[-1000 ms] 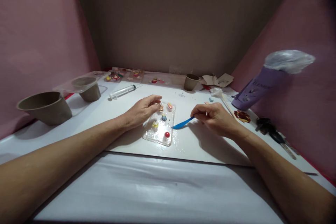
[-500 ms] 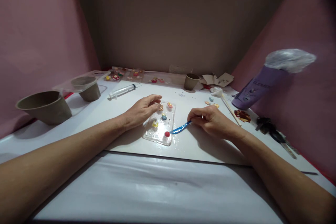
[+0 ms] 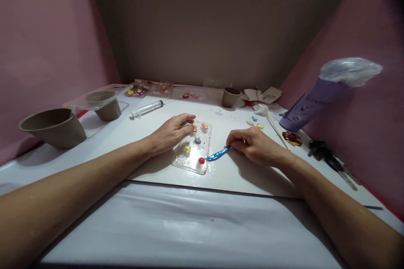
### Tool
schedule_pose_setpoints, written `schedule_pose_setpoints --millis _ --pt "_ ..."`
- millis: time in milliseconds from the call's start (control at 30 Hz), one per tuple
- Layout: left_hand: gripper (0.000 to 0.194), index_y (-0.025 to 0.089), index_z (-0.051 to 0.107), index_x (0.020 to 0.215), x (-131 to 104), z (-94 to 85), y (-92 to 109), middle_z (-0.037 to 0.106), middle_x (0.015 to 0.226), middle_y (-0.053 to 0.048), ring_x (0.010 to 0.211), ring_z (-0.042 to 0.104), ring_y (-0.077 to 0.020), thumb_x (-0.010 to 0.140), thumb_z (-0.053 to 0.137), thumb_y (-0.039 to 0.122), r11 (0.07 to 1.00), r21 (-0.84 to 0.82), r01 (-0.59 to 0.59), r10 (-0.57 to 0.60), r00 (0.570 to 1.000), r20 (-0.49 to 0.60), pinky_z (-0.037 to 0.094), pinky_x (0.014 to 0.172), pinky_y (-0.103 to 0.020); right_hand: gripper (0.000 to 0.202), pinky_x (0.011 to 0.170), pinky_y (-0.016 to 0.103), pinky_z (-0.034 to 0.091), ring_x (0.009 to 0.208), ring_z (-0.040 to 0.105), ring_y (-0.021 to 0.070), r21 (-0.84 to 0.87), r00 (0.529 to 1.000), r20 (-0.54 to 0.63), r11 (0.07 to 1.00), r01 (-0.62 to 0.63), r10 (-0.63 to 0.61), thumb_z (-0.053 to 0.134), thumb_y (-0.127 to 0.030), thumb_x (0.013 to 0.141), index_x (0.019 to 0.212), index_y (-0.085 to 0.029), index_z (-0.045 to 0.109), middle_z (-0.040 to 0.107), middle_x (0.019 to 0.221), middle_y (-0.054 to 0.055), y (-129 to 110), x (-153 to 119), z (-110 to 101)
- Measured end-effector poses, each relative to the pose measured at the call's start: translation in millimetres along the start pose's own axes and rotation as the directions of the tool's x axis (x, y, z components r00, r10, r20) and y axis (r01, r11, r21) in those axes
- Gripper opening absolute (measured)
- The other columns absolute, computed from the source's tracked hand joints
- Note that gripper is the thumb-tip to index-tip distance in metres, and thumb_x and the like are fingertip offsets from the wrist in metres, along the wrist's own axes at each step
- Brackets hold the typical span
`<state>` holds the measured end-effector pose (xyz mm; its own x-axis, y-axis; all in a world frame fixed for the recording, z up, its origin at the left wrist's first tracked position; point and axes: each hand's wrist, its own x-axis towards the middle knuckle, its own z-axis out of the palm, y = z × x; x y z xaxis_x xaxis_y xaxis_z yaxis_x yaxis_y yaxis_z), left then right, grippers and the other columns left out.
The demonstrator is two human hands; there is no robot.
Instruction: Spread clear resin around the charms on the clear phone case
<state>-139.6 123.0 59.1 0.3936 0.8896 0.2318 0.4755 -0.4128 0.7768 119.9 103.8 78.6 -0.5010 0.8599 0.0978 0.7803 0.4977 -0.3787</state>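
A clear phone case (image 3: 195, 162) lies flat on the white board, with several small charms on it. A red round charm (image 3: 201, 160) sits at its near right corner, and a blue one (image 3: 198, 139) and a yellow one (image 3: 187, 149) lie farther up. My left hand (image 3: 173, 132) rests at the case's far left side, fingers stretched out and partly covering a brown charm. Pinched in my right hand (image 3: 249, 145) is a blue plastic knife (image 3: 217, 154), its tip at the case's edge beside the red charm.
A syringe (image 3: 147, 109) lies behind my left hand. Grey-brown pots (image 3: 52, 130) stand at the left, and a smaller cup (image 3: 230, 98) at the back. To the right are a wooden stick (image 3: 277, 129), loose charms (image 3: 254, 122), a purple tumbler (image 3: 311, 103) and dark tools (image 3: 331, 162).
Almost nothing differs. The blue knife has turned slightly in my right hand, its tip still beside the red charm; my left hand stays at the case.
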Motion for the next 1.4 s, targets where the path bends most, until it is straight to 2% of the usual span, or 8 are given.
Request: schedule_pose_setpoints --millis 233,500,1033,1400 --pt "0.041 0.014 0.055 0.122 0.1 0.5 2.4 0.054 0.130 -0.010 0.120 0.049 -0.0236 0.088 0.048 0.036 0.999 0.042 -0.006 0.006 1.000 0.002 0.036 0.103 -0.037 0.020 0.059 0.024 0.036 0.058 0.050 0.0118 0.001 0.999 0.035 0.999 -0.033 0.033 0.050 -0.013 0.079 0.079 -0.020 0.069 0.066 0.068 0.001 0.3 0.2 -1.0" --pt "0.038 0.017 0.059 0.117 -0.3 0.1 6.2 0.056 0.127 -0.008 0.119 0.048 -0.0252 0.087 0.049 0.038 0.995 0.098 -0.011 0.011 1.000 0.001 0.035 0.103 -0.040 0.019 0.060 0.024 0.037 0.062 0.053 0.0128 0.007 1.000 0.021 1.000 -0.018 0.018 0.050 -0.016 0.080 0.081 -0.021 0.068 0.067 0.073 0.002 3.0 0.3 0.1" --pt "0.038 0.016 0.060 0.116 0.1 1.1 5.5 0.057 0.122 -0.010 0.117 0.049 -0.0247 0.088 0.049 0.038 0.983 0.171 -0.073 0.070 0.997 0.023 0.035 0.102 -0.038 0.022 0.056 0.024 0.032 0.052 0.043 0.0104 -0.023 1.000 0.021 1.000 -0.006 0.006 0.048 -0.014 0.080 0.086 -0.021 0.068 0.057 0.057 -0.001 -1.1 -0.4 -0.4" --pt "0.038 0.014 0.060 0.116 1.0 1.1 4.3 0.057 0.121 -0.010 0.116 0.049 -0.0240 0.088 0.048 0.037 0.972 0.212 -0.103 0.097 0.995 0.038 0.036 0.101 -0.038 0.022 0.056 0.023 0.031 0.052 0.042 0.0094 -0.036 1.000 0.019 0.999 0.002 -0.001 0.047 -0.014 0.081 0.087 -0.020 0.067 0.056 0.058 -0.001 -1.2 -1.0 0.2"
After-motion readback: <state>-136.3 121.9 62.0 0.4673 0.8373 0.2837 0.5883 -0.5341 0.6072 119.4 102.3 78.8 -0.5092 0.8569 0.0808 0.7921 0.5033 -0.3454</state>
